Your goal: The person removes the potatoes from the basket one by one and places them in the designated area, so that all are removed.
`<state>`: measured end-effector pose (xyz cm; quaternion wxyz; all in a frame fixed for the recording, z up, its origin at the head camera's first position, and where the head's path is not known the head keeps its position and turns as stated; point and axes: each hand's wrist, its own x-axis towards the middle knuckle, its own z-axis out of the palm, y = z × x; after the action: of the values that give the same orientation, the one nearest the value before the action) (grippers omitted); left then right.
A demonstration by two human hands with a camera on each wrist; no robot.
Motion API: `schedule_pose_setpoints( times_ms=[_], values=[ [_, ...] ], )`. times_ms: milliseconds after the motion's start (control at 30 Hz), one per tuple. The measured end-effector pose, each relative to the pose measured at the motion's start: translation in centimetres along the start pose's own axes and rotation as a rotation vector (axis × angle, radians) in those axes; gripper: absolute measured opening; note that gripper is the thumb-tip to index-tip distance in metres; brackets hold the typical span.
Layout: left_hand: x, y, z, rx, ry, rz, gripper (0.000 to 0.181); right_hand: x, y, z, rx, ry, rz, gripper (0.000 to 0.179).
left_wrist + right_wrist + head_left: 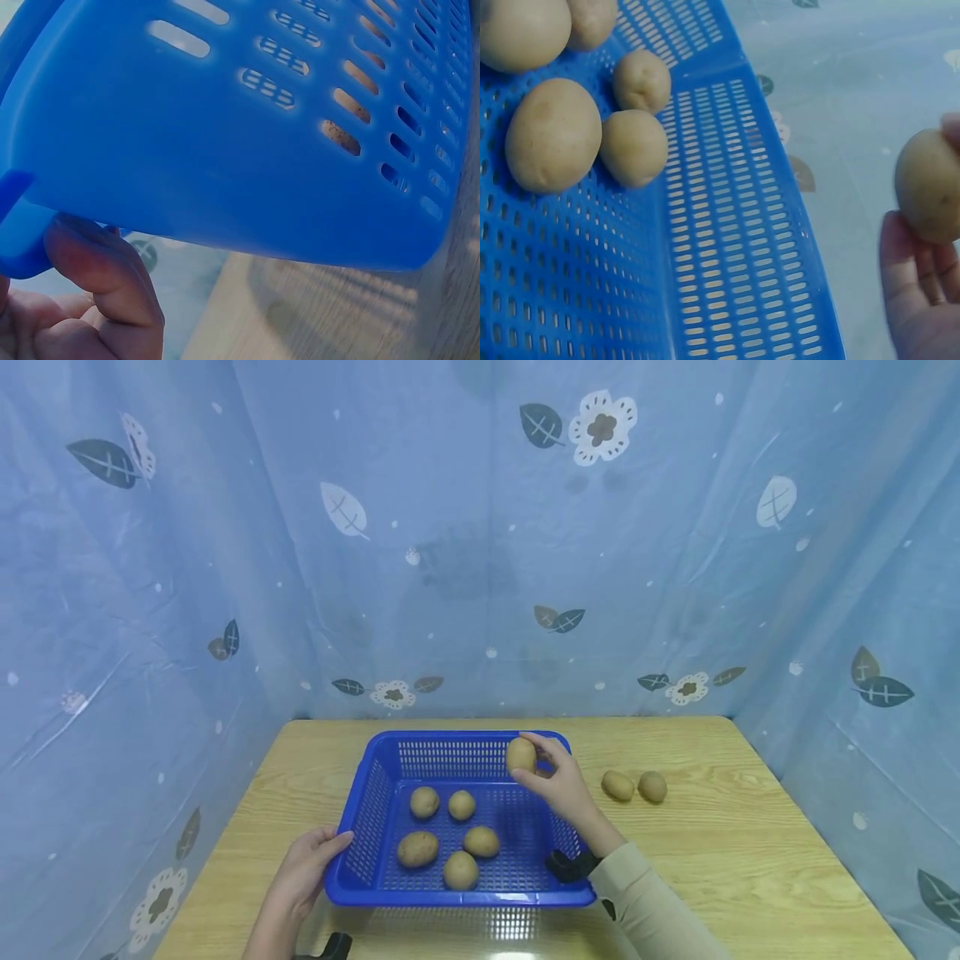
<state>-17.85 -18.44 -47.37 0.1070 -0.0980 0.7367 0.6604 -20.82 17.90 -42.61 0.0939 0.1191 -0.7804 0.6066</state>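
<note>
A blue plastic basket with slotted walls stands on the wooden table, and several potatoes lie spread on its floor. My left hand grips the basket's left rim, thumb on top; in the left wrist view the curled fingers show under the rim. Above the basket's back right part, my right hand holds another potato between thumb and fingers. The right wrist view shows this held potato at rim height, out past the slotted wall.
To the right of the basket, two potatoes lie side by side on the wooden table. A blue patterned curtain hangs behind the table and along both sides. Black straps sit on the wrists.
</note>
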Motion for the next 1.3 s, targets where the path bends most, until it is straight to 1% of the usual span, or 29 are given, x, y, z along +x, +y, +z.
schedule_pose_setpoints(
  times_ms=[100, 200, 467, 600, 700, 867, 1100, 1200, 1300],
  values=[
    [0.0, 0.0, 0.1, -0.004, 0.007, -0.002, 0.034, -0.4, -1.7, -0.2, 0.029, 0.016, 0.017, 0.056],
    [-0.1, 0.0, 0.1, -0.009, 0.011, -0.006, 0.033, -0.4, -1.7, -0.5, 0.05, 0.042, 0.02, 0.055],
    [-0.2, -0.1, 0.0, -0.006, 0.013, -0.017, 0.034, 0.2, 0.9, -1.1, 0.077, 0.099, 0.039, 0.057],
    [-0.1, -0.1, -0.1, -0.002, 0.009, -0.019, 0.035, 0.2, 0.7, -1.6, 0.094, 0.119, 0.007, 0.057],
    [-0.1, 0.0, -0.1, -0.002, 0.005, -0.016, 0.034, 0.3, 0.3, -2.2, 0.113, 0.113, -0.024, 0.057],
    [0.0, 0.2, -0.1, -0.013, 0.002, -0.006, 0.033, 0.4, 0.0, -3.3, 0.143, 0.12, -0.045, 0.055],
    [0.0, 0.2, -0.1, -0.007, 0.005, -0.007, 0.033, 0.1, -0.1, -4.5, 0.177, 0.174, -0.075, 0.055],
    [0.0, 0.1, 0.0, 0.008, 0.012, -0.009, 0.032, -0.2, -0.2, -5.1, 0.193, 0.193, -0.086, 0.054],
    [0.0, 0.2, 0.1, 0.013, 0.017, -0.009, 0.032, -0.4, -0.3, -5.7, 0.208, 0.212, -0.086, 0.054]
  ],
)
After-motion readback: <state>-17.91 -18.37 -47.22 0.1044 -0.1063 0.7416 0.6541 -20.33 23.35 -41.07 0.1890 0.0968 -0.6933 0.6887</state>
